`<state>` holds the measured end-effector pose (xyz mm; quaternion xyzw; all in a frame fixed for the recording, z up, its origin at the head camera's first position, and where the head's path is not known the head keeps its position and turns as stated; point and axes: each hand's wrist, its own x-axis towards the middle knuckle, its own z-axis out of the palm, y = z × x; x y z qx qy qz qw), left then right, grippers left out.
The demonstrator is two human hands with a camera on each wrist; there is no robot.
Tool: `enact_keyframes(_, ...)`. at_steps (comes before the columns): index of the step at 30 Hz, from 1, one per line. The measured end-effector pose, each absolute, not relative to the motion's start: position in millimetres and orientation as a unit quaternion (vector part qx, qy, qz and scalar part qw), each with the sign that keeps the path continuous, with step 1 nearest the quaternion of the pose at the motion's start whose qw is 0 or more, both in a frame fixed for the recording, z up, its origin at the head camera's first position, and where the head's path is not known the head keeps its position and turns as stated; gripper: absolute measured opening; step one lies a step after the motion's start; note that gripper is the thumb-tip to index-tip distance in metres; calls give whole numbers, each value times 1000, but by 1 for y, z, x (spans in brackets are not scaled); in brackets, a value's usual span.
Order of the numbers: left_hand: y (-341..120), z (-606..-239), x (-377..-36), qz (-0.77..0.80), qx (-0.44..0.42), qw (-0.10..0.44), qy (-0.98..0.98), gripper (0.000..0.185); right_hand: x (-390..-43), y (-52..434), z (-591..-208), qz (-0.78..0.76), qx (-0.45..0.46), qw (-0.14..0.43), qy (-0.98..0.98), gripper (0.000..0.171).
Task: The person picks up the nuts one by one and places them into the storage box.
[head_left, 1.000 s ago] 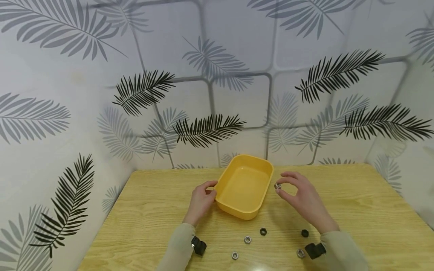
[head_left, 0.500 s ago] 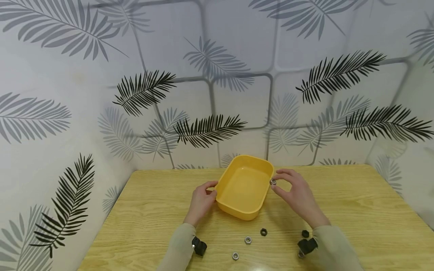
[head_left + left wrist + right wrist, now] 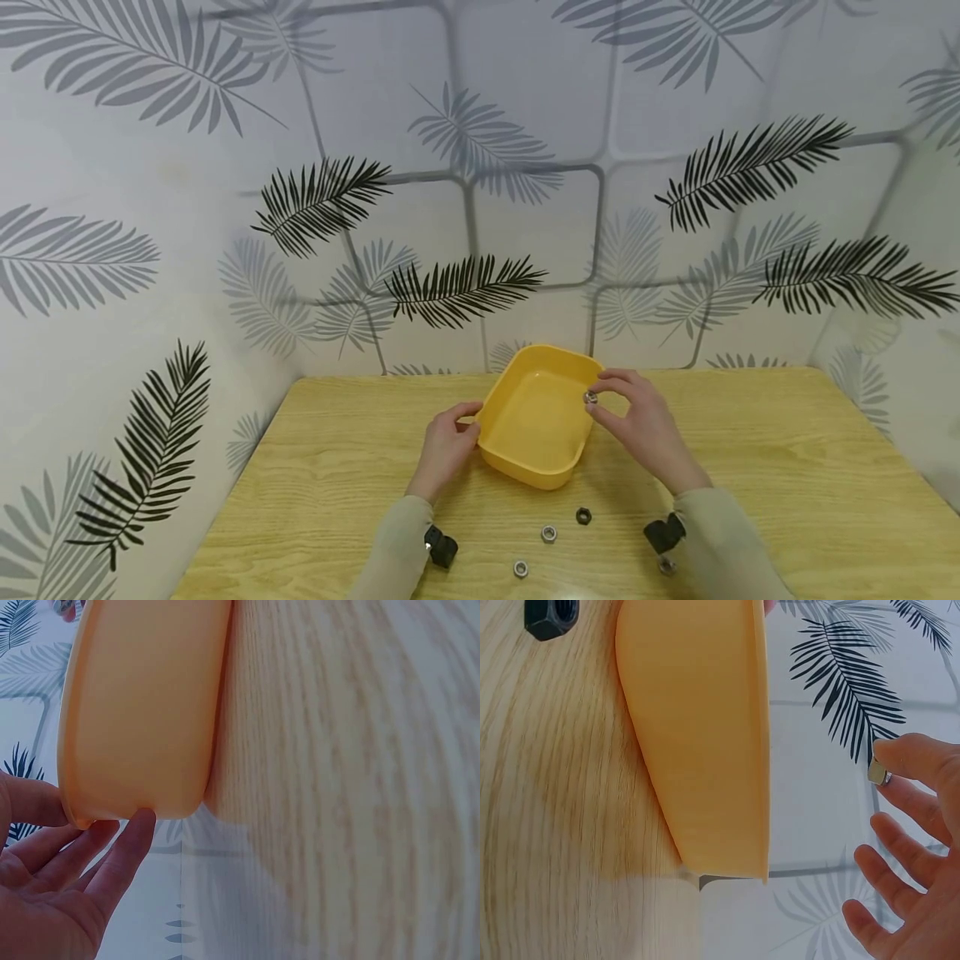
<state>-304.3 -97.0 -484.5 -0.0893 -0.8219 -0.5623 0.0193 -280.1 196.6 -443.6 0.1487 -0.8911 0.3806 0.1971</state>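
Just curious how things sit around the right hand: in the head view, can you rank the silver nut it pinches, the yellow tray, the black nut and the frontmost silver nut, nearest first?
1. Pinched silver nut, in the right hand fingertips.
2. Yellow tray, just left, under the fingertips.
3. Black nut, on the table nearer the person.
4. Frontmost silver nut, near the table's front edge.

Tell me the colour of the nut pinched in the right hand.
The nut is silver; the head view shows it best.

Wooden table [image 3: 787, 467], leaf-patterned wall [image 3: 225, 167], loose nuts [image 3: 548, 533]
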Motion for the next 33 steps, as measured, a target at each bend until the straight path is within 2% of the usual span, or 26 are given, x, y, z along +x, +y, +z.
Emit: enact_keyframes(33,-97,-484,-304,-565,-100,21,-819,37,-306,172,-440,355,160,173,-905,20)
